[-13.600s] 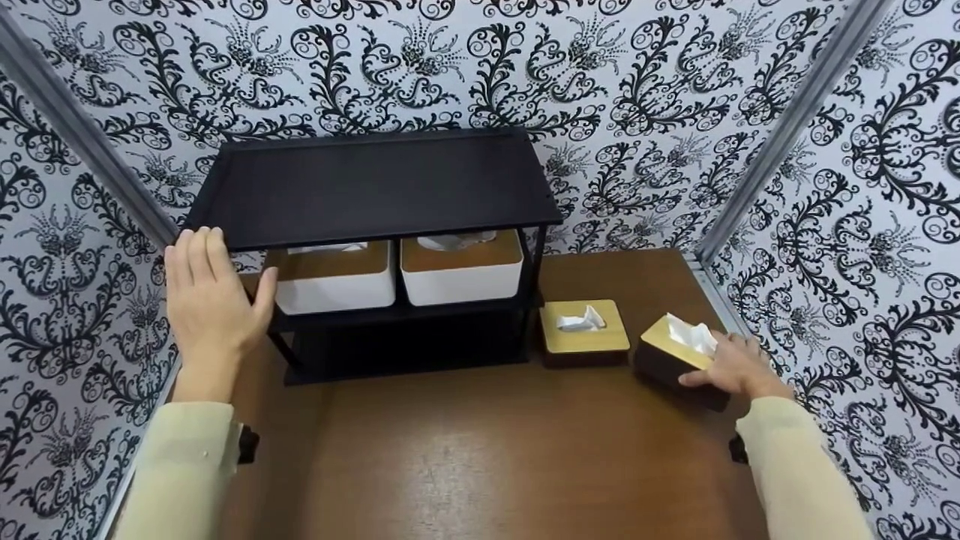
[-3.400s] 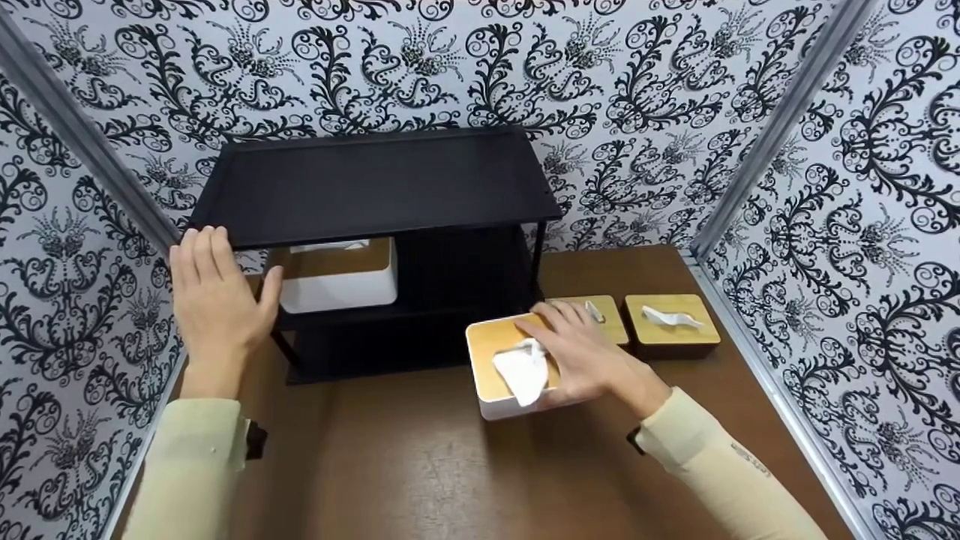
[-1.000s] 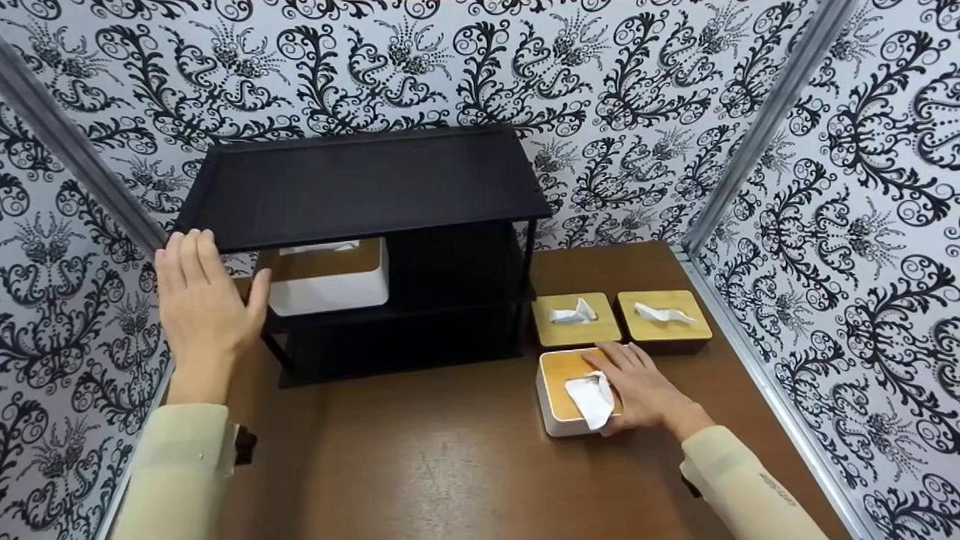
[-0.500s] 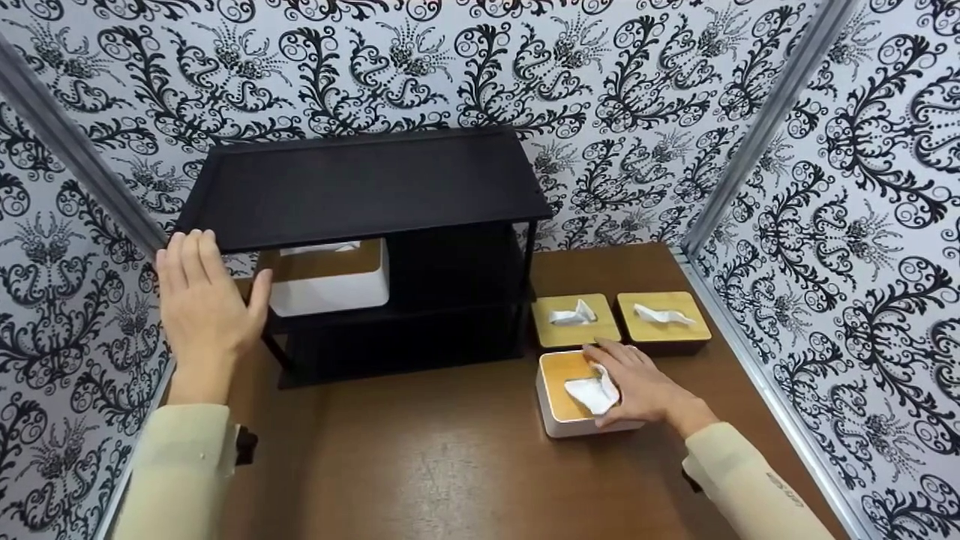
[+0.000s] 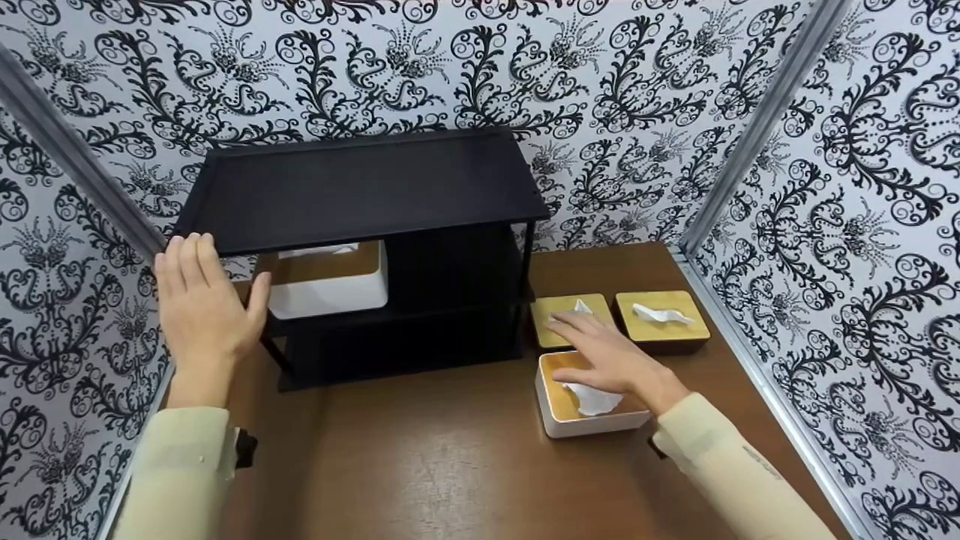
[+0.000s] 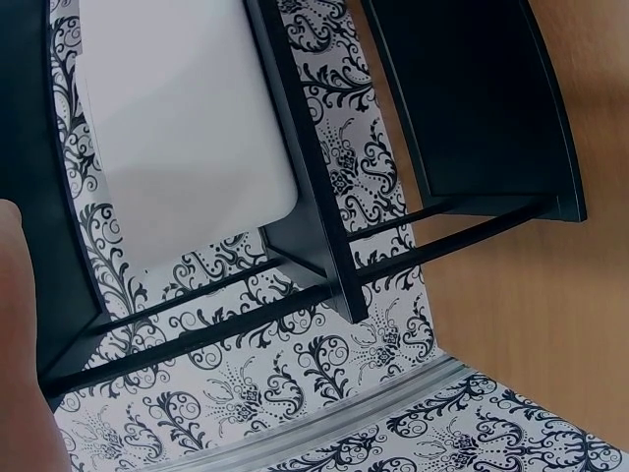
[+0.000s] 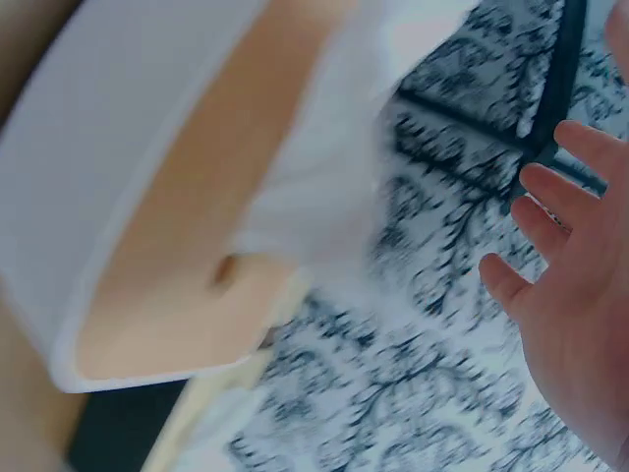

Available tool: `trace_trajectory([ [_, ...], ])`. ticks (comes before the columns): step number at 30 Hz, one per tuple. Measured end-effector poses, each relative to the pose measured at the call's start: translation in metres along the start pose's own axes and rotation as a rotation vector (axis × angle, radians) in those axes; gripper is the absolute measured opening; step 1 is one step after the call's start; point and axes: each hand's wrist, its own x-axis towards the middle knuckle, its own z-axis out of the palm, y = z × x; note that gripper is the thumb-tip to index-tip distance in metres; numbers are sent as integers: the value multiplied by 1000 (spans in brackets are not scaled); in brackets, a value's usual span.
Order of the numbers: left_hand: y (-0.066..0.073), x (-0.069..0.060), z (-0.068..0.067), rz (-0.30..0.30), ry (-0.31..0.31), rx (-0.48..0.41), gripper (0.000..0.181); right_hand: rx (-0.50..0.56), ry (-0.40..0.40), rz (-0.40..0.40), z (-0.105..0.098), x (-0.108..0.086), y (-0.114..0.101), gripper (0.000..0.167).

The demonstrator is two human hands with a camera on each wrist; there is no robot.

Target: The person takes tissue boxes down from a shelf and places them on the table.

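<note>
My left hand (image 5: pixel 206 307) rests with straight fingers at the left front corner of the black shelf rack (image 5: pixel 367 191). Over a white tissue box (image 5: pixel 592 427) with a wooden lid, my right hand (image 5: pixel 611 356) hovers with its fingers extended and holds nothing. That box stands on the table in front of two dark tissue boxes; a tissue sticks out of its lid. The right wrist view shows the white tissue box (image 7: pixel 128 197) large and blurred, apart from the fingers. On the rack's middle shelf, at the left, sits another white tissue box (image 5: pixel 330 292), partly hidden by the top shelf.
Two dark tissue boxes with light wooden lids, the left one (image 5: pixel 551 337) and the right one (image 5: pixel 664 330), stand side by side right of the rack. The brown table (image 5: pixel 420 450) is enclosed by patterned walls (image 5: pixel 405 67) with grey metal corner posts (image 5: pixel 772 120).
My right hand carried a white tissue box from near the rack to the table before the dark boxes, then let go and lifted off, moving up and left. My left hand stayed in place.
</note>
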Motion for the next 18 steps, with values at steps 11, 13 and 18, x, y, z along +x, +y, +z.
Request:
trace_trajectory([
  [11,-1,-1,2,3,20,-3,79,-76,-38,-117,-8,53,-51,92],
  [13,-1,-1,1,1,13,-1,79,-114,-46,-98,-7,62,-58,94],
  [18,-1,0,0,-7,-7,2,80,-218,-60,-45,-1,82,-76,98],
])
